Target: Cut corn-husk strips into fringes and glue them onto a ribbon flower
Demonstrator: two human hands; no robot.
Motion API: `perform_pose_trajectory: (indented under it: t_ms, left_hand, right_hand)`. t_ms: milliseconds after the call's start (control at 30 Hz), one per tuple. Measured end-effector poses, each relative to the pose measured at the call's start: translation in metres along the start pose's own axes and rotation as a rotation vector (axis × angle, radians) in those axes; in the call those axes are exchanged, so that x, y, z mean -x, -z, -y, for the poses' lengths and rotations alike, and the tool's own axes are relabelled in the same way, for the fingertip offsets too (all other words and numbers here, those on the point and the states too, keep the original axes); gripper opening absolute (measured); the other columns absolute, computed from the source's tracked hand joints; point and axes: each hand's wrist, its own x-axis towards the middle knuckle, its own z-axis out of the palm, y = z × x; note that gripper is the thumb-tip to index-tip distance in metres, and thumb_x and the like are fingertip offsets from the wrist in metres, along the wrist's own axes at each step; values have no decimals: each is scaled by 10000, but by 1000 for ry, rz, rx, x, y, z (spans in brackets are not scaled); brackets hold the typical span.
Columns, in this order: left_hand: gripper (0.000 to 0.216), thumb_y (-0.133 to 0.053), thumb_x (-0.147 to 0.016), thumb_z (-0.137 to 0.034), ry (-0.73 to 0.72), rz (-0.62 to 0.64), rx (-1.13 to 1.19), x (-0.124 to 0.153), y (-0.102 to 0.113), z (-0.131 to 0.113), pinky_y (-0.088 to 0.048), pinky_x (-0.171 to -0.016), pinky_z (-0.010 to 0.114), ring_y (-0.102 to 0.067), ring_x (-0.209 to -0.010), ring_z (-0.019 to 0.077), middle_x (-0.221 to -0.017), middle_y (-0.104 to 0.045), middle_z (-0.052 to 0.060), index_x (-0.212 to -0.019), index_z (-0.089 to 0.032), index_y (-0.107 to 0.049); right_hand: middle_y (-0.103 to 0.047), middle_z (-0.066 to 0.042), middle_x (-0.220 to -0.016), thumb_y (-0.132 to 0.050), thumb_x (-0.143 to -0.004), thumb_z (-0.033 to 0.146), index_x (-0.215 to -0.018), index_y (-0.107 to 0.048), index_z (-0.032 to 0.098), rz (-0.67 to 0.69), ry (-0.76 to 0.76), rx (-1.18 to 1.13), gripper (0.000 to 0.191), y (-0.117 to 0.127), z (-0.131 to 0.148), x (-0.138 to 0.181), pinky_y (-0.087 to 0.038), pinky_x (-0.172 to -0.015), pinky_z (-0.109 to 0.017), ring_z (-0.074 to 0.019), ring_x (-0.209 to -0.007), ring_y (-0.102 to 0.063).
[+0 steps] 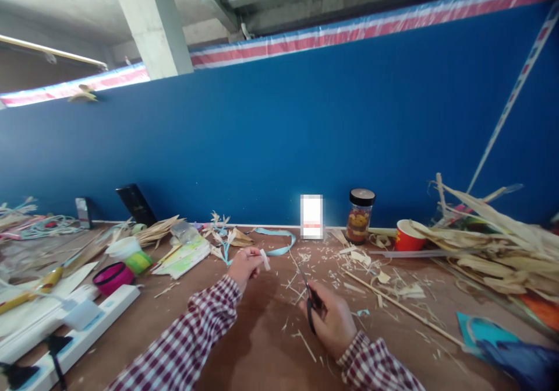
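Note:
My left hand (245, 264) is closed in a pinch on a small pale strip (264, 259), held just above the brown table (253, 344). My right hand (332, 321) grips black-handled scissors (309, 298), with the blades pointing up and left toward the strip but a short way apart from it. Both arms wear red-and-white checked sleeves. Pale shavings and slivers lie scattered on the table around both hands. A light blue ribbon (279, 240) curls on the table behind the left hand.
Dried husks and stalks (493, 245) pile up at the right, beside a red paper cup (407, 236) and a lidded jar (360, 216). At the left are a pink tape roll (112, 277), a green-and-white cup (131, 254) and a white power strip (82, 333). A blue wall stands behind the table.

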Motion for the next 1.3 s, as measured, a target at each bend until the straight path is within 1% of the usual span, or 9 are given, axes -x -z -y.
perform_pose_trajectory:
  t_ms: [133,200,300,467,533,767,933,1133,1300]
  left_hand:
    - [254,-582,-623,-282,211,100,664,37,-22,-16,-232,-315,152,-356,-337,16,-707,-625,-12,-851,-183,-529]
    - [290,-627,-583,-281,282,133,827,55,-36,-22,-200,-310,144,-324,-326,9,-614,-587,-36,-847,-189,-548]
    - [247,-656,-573,-299,309,187,945,74,-56,-29,-178,-308,136,-279,-301,10,-402,-432,-86,-759,-166,-566]
    - [273,-688,-563,-319,246,134,999,82,-75,-29,-187,-312,134,-296,-294,12,-356,-411,-89,-729,-136,-571]
    - [295,-688,-570,-336,191,105,991,84,-77,-28,-181,-313,137,-291,-293,13,-342,-396,-92,-753,-125,-595]
    - [287,-658,-614,-362,81,135,934,88,-78,-21,-181,-321,144,-276,-310,10,-376,-418,-77,-752,-113,-629]
    - [275,-637,-642,-349,81,119,944,87,-76,-22,-203,-330,144,-290,-318,20,-354,-383,-86,-777,-109,-630]
    - [273,-658,-621,-327,87,166,1000,89,-80,-23,-224,-332,145,-314,-326,16,-426,-469,-63,-792,-117,-625]
    - [252,-672,-598,-338,123,169,1020,88,-84,-19,-224,-332,146,-319,-313,24,-351,-417,-78,-720,-123,-624]
  right_hand:
    - [-615,-41,-734,-530,-751,291,-1037,-532,149,-47,-116,-289,319,-3,-3,-5,-480,-601,-257,-158,-656,-580]
    - [-610,-31,-728,-558,-733,294,-1035,-520,145,-57,-180,-402,339,-3,-5,-7,-475,-586,-253,-150,-650,-578]
    - [-607,-25,-741,-620,-676,269,-1025,-515,142,-36,-240,-493,386,-4,-5,-8,-460,-570,-245,-144,-652,-574]
    - [-576,16,-657,-665,-619,201,-932,-558,151,-7,-248,-488,335,-6,0,-2,-418,-550,-223,-115,-597,-532]
    - [-562,32,-623,-681,-603,196,-923,-557,155,-13,-276,-512,346,-7,2,0,-406,-537,-216,-104,-569,-515]
    - [-547,54,-576,-708,-587,229,-972,-521,154,-25,-344,-580,434,-7,5,1,-387,-503,-205,-81,-501,-485]
    - [-552,44,-624,-658,-660,255,-977,-534,170,-22,-304,-535,351,-9,-2,2,-388,-510,-197,-77,-528,-498]
    - [-559,40,-639,-686,-637,241,-997,-521,175,-41,-321,-575,402,-7,-2,3,-404,-521,-194,-78,-543,-512]
    - [-568,32,-632,-685,-637,257,-990,-516,171,-66,-322,-551,401,-6,1,2,-412,-526,-200,-89,-554,-519]
